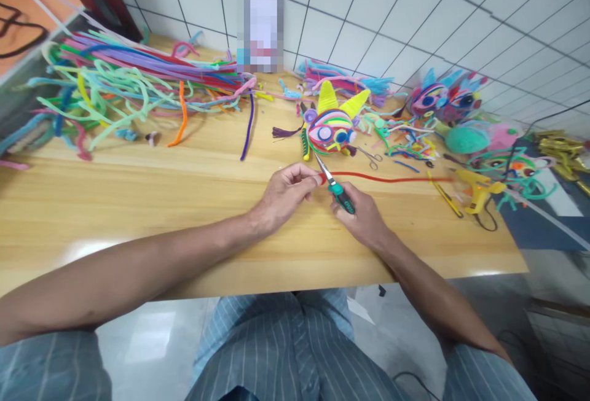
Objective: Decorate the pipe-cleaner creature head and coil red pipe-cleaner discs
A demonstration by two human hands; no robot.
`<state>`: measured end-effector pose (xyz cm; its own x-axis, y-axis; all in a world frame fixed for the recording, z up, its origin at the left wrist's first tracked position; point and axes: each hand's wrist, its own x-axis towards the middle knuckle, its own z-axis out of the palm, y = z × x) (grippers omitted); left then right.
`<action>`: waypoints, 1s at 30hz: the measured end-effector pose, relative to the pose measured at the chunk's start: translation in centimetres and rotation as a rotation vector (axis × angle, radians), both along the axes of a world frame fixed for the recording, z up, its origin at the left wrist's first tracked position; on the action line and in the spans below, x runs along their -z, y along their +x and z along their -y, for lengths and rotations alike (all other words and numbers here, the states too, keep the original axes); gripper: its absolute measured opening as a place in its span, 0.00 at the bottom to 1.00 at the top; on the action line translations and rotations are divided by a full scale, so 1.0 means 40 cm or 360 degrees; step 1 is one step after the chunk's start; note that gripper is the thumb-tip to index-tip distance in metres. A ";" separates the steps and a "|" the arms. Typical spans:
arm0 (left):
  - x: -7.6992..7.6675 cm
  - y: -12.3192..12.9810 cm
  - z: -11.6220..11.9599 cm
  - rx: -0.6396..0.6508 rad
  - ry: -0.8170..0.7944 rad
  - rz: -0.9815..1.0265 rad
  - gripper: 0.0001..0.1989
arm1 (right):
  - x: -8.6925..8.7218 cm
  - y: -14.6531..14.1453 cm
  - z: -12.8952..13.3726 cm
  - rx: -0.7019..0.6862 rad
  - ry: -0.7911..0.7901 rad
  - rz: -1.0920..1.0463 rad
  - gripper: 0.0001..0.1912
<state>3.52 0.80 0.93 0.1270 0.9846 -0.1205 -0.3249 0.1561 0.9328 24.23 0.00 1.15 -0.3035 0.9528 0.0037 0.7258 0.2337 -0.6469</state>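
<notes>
Operation in hand, as judged: close work on one end of the red, fuzzy pipe cleaner [378, 178]. The end lies at the left hand [286, 195], fingers pinching it; the strip extends toward the right edge of the desk [488, 256], near the yellow plastic glue gun [477, 191]. The right hand [364, 214] has its fingers wrapped around the green-and-black handles of the metal long-nose pliers [342, 197], tips directed toward the far edge. Beyond them sits the multicoloured, striped figure with yellow pointed ears [332, 134], small metal scissors [372, 160] beside it. Further shaping would call for a firm left pinch and controlled plier tips.
</notes>
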 end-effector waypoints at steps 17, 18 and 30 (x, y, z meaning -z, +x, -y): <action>0.002 -0.003 0.014 0.0056 0.0060 -0.0036 0.10 | -0.045 0.046 0.047 -0.0083 -0.0246 -0.0106 0.15; 0.001 -0.004 0.012 0.0043 0.0051 -0.0017 0.10 | -0.047 0.052 0.053 -0.0077 -0.0230 -0.0080 0.16; 0.005 -0.007 -0.005 -0.0051 -0.0072 0.0070 0.09 | 0.002 0.384 -0.012 0.0035 0.0434 0.0558 0.28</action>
